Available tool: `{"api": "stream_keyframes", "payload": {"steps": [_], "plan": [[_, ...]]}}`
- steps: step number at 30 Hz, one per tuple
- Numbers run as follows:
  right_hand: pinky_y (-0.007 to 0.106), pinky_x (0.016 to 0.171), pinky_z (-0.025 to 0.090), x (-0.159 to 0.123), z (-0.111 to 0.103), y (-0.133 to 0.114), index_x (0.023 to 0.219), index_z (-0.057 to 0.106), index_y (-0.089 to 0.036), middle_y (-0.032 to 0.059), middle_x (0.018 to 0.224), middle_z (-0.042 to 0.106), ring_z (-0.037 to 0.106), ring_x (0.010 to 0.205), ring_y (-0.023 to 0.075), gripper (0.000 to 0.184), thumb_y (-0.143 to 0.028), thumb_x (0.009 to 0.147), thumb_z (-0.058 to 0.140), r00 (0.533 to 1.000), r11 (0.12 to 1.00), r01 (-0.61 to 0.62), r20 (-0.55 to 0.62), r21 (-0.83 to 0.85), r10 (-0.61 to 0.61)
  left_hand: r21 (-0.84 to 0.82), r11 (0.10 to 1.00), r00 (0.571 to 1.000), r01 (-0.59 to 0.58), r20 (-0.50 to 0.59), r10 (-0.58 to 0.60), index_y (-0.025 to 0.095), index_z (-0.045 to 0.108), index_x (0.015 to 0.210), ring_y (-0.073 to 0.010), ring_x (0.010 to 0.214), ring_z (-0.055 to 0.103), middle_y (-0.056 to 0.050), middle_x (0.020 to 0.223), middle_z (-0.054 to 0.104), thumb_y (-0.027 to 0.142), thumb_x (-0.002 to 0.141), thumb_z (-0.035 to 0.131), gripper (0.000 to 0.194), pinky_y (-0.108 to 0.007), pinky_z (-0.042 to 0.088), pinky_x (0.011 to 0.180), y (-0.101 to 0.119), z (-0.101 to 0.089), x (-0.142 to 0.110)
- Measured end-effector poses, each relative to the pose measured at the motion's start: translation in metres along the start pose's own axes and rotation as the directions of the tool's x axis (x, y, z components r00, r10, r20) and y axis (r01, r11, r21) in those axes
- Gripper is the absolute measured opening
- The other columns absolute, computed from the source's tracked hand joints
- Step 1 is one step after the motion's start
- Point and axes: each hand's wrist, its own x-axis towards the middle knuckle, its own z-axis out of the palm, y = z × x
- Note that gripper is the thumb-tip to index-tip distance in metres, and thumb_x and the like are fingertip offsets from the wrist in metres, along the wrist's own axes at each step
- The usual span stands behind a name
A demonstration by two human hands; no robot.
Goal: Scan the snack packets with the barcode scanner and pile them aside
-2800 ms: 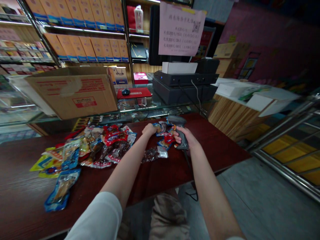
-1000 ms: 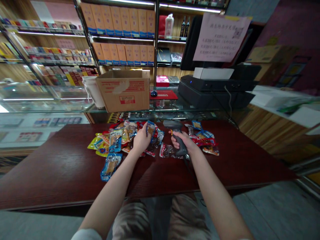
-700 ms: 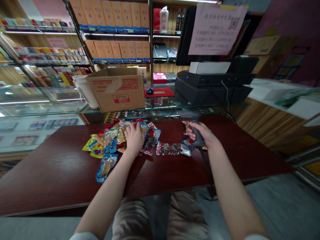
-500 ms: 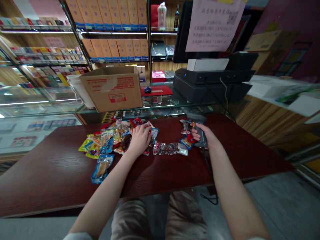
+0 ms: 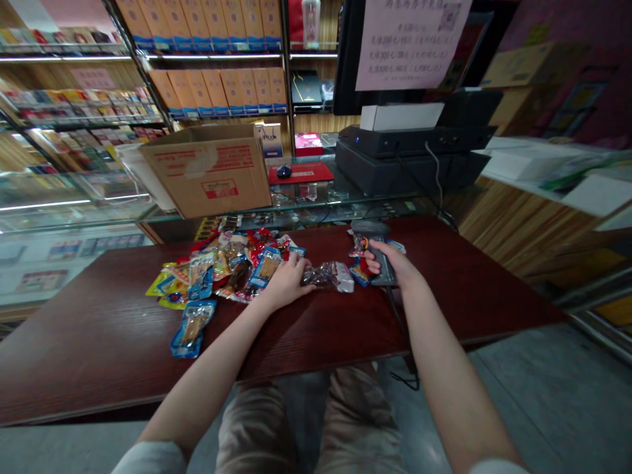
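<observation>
A dark red wooden table [image 5: 99,342] carries a heap of several colourful snack packets [image 5: 222,263]. My left hand [image 5: 286,284] lies at the heap's right edge, its fingers pinched on the end of a clear packet of dark snacks [image 5: 330,274]. My right hand [image 5: 392,266] grips a grey barcode scanner [image 5: 374,242] upright by its handle; the black cord hangs down over the table's front edge. A few red and blue packets [image 5: 360,270] lie just left of the scanner. One blue packet [image 5: 187,327] sits apart, nearer to me.
Behind the table runs a glass counter [image 5: 316,207] bearing a cardboard box [image 5: 207,171], a red mouse pad with a mouse [image 5: 291,173] and a black till with a printer [image 5: 409,151]. A pink notice [image 5: 409,39] hangs above. Shelves of boxed goods [image 5: 212,85] line the back wall.
My left hand left the middle of the heap and moved right onto the clear packet. The right hand stays shut on the scanner. The view shifted slightly.
</observation>
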Motion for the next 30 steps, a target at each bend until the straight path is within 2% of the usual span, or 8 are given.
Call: {"api": "stream_keyframes", "payload": {"steps": [4, 8, 11, 15, 22, 26, 30], "plan": [[0.021, 0.036, 0.029, 0.000, -0.002, -0.001, 0.093, 0.057, -0.018, -0.0056, 0.057, 0.048, 0.037, 0.041, 0.0062, 0.029, -0.034, 0.075, 0.072, 1.000, 1.000, -0.002, 0.019, -0.011, 0.002, -0.019, 0.985, 0.975, 0.174, -0.137, -0.175, 0.019, 0.054, 0.113, -0.0261, 0.096, 0.064, -0.012, 0.118, 0.056, 0.038, 0.079, 0.070, 0.041, -0.036, 0.049, 0.085, -0.003, -0.002, 0.001], [0.020, 0.036, 0.028, -0.002, 0.001, 0.001, 0.093, 0.057, -0.018, -0.0065, 0.058, 0.047, 0.036, 0.040, 0.0058, 0.030, -0.035, 0.074, 0.072, 1.000, 1.000, 0.019, 0.022, 0.003, -0.019, -0.127, 0.924, 0.898, 0.361, -0.221, -0.381, 0.021, 0.053, 0.105, -0.0256, 0.084, 0.067, -0.009, 0.097, 0.066, 0.039, 0.085, 0.064, 0.029, -0.033, 0.048, 0.073, -0.009, -0.006, 0.001], [0.020, 0.035, 0.027, -0.002, 0.010, 0.003, 0.095, 0.057, -0.019, -0.0073, 0.058, 0.047, 0.035, 0.039, 0.0054, 0.032, -0.037, 0.074, 0.072, 0.999, 1.000, 0.017, 0.045, 0.013, -0.017, -0.207, 0.876, 0.830, 0.436, -0.282, -0.480, 0.023, 0.053, 0.096, -0.0257, 0.077, 0.066, -0.005, 0.078, 0.066, 0.041, 0.083, 0.066, 0.025, -0.031, 0.045, 0.069, -0.013, -0.012, 0.000], [0.020, 0.036, 0.029, 0.003, 0.036, 0.007, 0.097, 0.056, -0.019, -0.0077, 0.058, 0.048, 0.036, 0.039, 0.0059, 0.035, -0.038, 0.072, 0.073, 0.997, 0.999, 0.034, 0.073, -0.006, -0.034, -0.394, 0.815, 0.732, 0.424, -0.381, -0.565, 0.024, 0.049, 0.084, -0.0214, 0.073, 0.064, -0.001, 0.075, 0.064, 0.039, 0.079, 0.068, 0.025, -0.028, 0.043, 0.068, -0.023, -0.020, -0.001], [0.020, 0.036, 0.030, 0.033, 0.104, 0.019, 0.097, 0.056, -0.018, -0.0076, 0.056, 0.049, 0.039, 0.038, 0.0059, 0.038, -0.040, 0.073, 0.074, 0.976, 0.998, 0.066, 0.209, -0.012, -0.062, -0.574, 0.713, 0.629, 0.404, -0.391, -0.672, 0.024, 0.042, 0.080, -0.0188, 0.068, 0.060, 0.003, 0.071, 0.056, 0.035, 0.077, 0.067, 0.028, -0.028, 0.042, 0.067, -0.039, -0.023, -0.005], [0.020, 0.035, 0.031, 0.046, 0.124, 0.035, 0.095, 0.057, -0.017, -0.0070, 0.054, 0.049, 0.038, 0.038, 0.0059, 0.036, -0.040, 0.074, 0.074, 0.978, 0.999, 0.034, 0.205, 0.012, -0.036, -0.596, 0.717, 0.634, 0.362, -0.407, -0.658, 0.024, 0.041, 0.080, -0.0176, 0.067, 0.059, 0.003, 0.070, 0.054, 0.034, 0.077, 0.067, 0.029, -0.028, 0.043, 0.068, -0.040, -0.020, -0.006], [0.021, 0.036, 0.033, 0.050, 0.125, 0.046, 0.095, 0.057, -0.016, -0.0064, 0.056, 0.049, 0.040, 0.039, 0.0062, 0.036, -0.039, 0.074, 0.075, 0.975, 0.999, 0.005, 0.222, 0.044, -0.015, -0.593, 0.734, 0.647, 0.332, -0.423, -0.634, 0.024, 0.041, 0.081, -0.0170, 0.070, 0.058, 0.002, 0.073, 0.055, 0.034, 0.078, 0.066, 0.027, -0.028, 0.044, 0.070, -0.041, -0.017, -0.007]]}}
